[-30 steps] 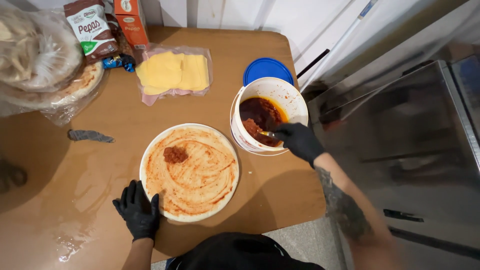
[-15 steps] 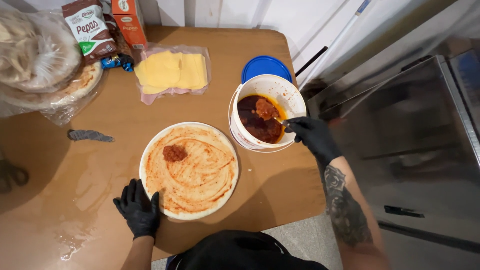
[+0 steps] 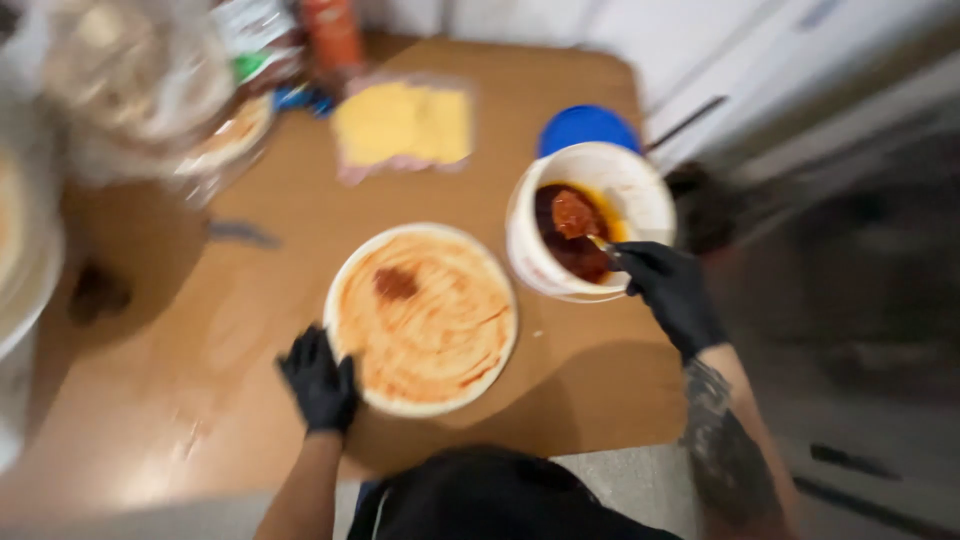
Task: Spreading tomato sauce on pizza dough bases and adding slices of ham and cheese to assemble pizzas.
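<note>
bare table [image 3: 250, 300] left, bucket [image 3: 640, 190] blocking right

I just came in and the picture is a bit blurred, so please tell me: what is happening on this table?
A person in black gloves works at a wooden table. The left hand rests on the edge of a round pizza base, spread with red sauce and carrying one darker dollop. The right hand holds a spoon loaded with sauce over a white bucket of sauce. A blue lid lies behind the bucket, and packed cheese slices lie farther back.
</note>
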